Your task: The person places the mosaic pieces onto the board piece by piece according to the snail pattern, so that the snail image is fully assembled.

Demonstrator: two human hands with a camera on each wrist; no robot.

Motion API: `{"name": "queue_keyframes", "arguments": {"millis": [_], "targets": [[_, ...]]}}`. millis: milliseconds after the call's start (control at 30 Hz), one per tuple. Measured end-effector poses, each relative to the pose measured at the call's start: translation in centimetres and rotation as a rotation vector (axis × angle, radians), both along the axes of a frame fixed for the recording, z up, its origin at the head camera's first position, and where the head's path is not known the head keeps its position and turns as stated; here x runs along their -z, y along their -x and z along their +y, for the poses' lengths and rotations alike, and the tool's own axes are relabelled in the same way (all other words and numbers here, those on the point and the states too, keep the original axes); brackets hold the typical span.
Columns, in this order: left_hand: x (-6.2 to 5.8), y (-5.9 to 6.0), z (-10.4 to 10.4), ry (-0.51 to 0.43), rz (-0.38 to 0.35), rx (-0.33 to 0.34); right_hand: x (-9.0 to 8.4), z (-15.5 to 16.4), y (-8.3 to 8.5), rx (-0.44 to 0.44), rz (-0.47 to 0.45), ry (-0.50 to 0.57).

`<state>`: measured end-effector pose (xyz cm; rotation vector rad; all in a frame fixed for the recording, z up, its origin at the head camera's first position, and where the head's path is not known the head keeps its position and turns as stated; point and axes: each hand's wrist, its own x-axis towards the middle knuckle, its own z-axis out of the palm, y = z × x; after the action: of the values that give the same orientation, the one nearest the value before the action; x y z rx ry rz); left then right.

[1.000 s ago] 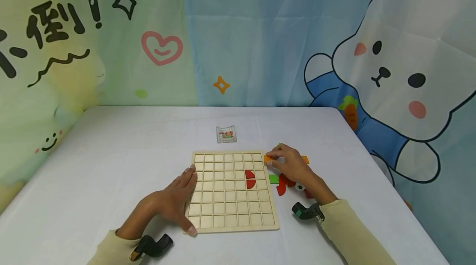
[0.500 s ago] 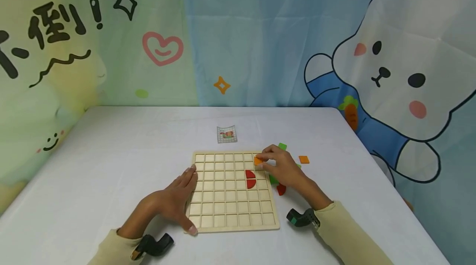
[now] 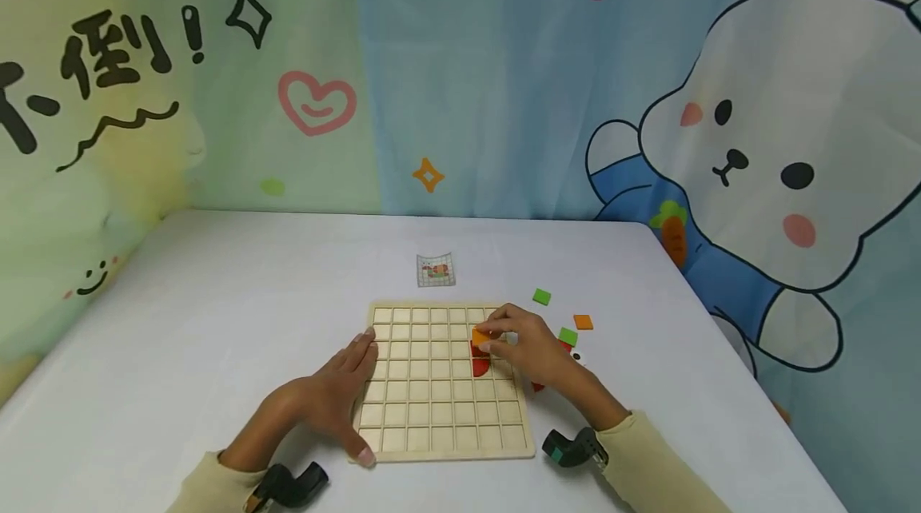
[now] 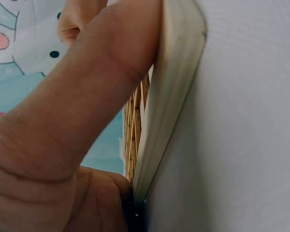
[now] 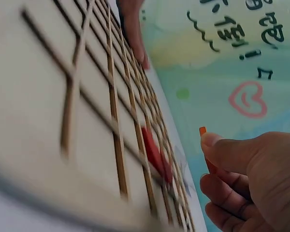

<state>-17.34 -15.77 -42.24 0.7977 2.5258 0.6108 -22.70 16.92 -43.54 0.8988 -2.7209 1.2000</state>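
Now the right hand (image 3: 528,347) pinches an orange tile (image 3: 479,336) over the board (image 3: 440,414), by its red pieces (image 3: 480,367), having come from just off the board's right edge; it seems not yet laid. The left hand (image 3: 332,397), straight-fingered, touches the board's left edge.

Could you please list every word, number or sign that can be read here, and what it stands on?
"倒!": on the backdrop, upper left in the head view.
Other backdrop characters beside it: cut off by the picture's edge, not fully readable.
Card beyond the board: too small to tell any text.
Board: none visible.
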Motion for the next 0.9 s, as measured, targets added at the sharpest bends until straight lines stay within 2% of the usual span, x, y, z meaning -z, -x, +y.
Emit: {"name": "queue_keyframes", "arguments": {"millis": [167, 400, 667, 900], "targets": [[0.0, -0.2, -0.2, 0.022, -0.003, -0.003, 0.3, -1.4, -0.8, -0.034, -0.021, 0.012], [0.4, 0.0, 0.1, 0.030, -0.002, 0.000, 1.0, -2.3, -0.8, -0.083, -0.046, -0.052], [0.3, 0.0, -0.1, 0.019, 0.000, 0.006, 1.0, -2.9, -0.2, -0.065, 0.000, -0.105], [0.5, 0.0, -0.1, 0.025, 0.003, 0.012, 1.0, -3.1, 0.4, -0.090, -0.003, -0.173]]}}
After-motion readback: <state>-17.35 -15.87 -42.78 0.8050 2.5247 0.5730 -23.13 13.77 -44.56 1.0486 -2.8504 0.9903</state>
